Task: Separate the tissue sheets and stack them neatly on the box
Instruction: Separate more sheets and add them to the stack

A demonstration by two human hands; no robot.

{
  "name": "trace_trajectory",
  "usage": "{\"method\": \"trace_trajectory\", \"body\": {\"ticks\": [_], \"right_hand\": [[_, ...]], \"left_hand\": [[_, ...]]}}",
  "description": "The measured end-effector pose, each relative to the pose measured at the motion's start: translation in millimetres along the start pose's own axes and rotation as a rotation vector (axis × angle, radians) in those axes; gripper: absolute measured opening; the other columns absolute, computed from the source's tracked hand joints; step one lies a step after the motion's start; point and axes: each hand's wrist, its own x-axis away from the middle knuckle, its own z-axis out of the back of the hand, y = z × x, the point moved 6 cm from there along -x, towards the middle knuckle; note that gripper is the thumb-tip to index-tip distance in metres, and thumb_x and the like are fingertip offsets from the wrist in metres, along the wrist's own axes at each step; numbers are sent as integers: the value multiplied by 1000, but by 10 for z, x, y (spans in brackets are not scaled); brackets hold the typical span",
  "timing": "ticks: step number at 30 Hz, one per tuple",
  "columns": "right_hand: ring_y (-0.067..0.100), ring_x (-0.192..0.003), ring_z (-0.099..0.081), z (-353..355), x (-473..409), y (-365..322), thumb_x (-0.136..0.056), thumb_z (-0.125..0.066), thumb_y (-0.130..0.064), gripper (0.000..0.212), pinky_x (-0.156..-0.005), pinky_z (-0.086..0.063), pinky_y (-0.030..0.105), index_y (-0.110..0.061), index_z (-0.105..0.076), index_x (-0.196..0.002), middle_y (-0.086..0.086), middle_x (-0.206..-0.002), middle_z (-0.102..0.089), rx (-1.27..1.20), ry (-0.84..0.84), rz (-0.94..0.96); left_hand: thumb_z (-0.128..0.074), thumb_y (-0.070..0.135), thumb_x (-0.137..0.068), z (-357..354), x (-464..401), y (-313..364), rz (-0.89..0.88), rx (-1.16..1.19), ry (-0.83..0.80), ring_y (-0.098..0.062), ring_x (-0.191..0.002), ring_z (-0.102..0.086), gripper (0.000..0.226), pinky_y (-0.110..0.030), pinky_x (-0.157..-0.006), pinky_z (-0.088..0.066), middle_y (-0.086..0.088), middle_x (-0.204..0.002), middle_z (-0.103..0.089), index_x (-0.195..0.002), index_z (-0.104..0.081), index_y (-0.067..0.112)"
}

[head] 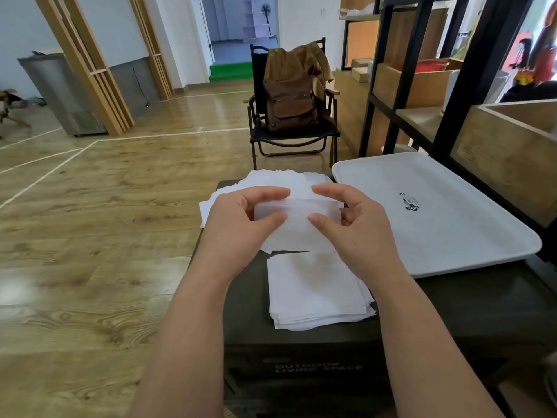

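Wood-plank flooring (90,206) with pale painted lines runs back to a doorway, and a black folding chair (289,137) carrying a brown backpack (291,95) stands just beyond the work spot, with dark-framed wooden shelving (422,86) along the right. Work happens on the lid of a dark storage box (301,351), which serves as the table; a white tray (437,212) rests on its right side, overhanging toward the shelving. At the far edge of the lid lies a loose, fanned heap of tissue sheets (280,179), corners poking past the left edge, while a squared stack of sheets (316,291) sits near the front edge, roughly centred. Raised above the lid between these two piles is a held tissue sheet (297,212), pinched at its left end by the left hand (238,218) and at its right end by the right hand (358,224), thumbs below and fingers curled over the top edge. I judge the sheet to be nearly weightless, limp and thin enough to show light through, so it will likely tear if tugged hard, cling to its neighbours and drift on any air movement. Taking it by the corners or short ends with light fingertip pressure, and peeling layers sideways rather than pulling, looks the safest hold.
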Motion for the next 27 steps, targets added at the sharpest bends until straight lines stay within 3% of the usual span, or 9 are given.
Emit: {"method": "trace_trajectory", "body": {"ticks": [3,6,10,14,17,20,23,27], "right_hand": [[14,-86,-66,55,-2,17,-83,-75,-23,35,-70,-58,28,-48,-62,-105,-26,-112,-62,-41,28,-2],[23,-74,-62,120,-4,-11,-83,-75,-27,34,-64,-57,28,-47,-63,-107,-27,-110,-63,-51,60,15],[8,-81,-68,121,-14,0,-82,-76,-24,38,-63,-59,21,-46,-63,-110,-36,-109,-60,-99,17,0],[-2,-100,-64,74,-21,14,-82,-76,-11,43,-76,-55,16,-44,-64,-107,-25,-106,-66,-90,-30,35],[-4,-96,-63,85,-20,25,-82,-75,-10,40,-76,-51,10,-46,-64,-97,-20,-94,-68,-10,12,49],[-7,-88,-60,102,-14,34,-83,-73,-12,37,-71,-47,5,-48,-63,-89,-22,-86,-65,124,58,50],[-12,-82,-56,109,-3,29,-84,-73,-17,28,-68,-42,1,-43,-65,-90,-24,-82,-63,215,82,58],[-8,-82,-51,101,-12,55,-82,-75,-30,22,-62,-43,9,-43,-63,-96,-23,-84,-57,328,48,59]], "left_hand": [[-73,8,-86,-20,2,33,-24,-2,7,0,-89,-70,31,-14,-76,-52,20,-94,-75,-100,-76,36],[-73,9,-86,-30,8,60,-42,0,16,0,-93,-69,33,-15,-77,-52,21,-96,-74,-101,-75,38],[-73,11,-87,-20,6,66,-52,-7,31,-2,-100,-67,36,-23,-86,-53,20,-102,-73,-105,-73,41],[-73,11,-87,-35,-1,66,-64,-36,15,3,-95,-66,36,-11,-78,-49,24,-101,-72,-106,-73,41],[-73,14,-87,-43,-14,38,-43,-69,13,4,-94,-65,33,-10,-75,-48,28,-98,-71,-105,-74,41],[-75,19,-85,-17,-18,11,-40,-177,69,0,-76,-61,26,-14,-69,-47,30,-83,-68,-101,-74,40],[-75,21,-84,7,4,32,-80,-276,135,4,-59,-49,17,-4,-57,-36,29,-63,-58,-93,-76,36],[-76,27,-82,43,15,75,-115,-347,180,5,-76,-50,17,-2,-65,-37,18,-89,-59,-81,-72,43]]}}
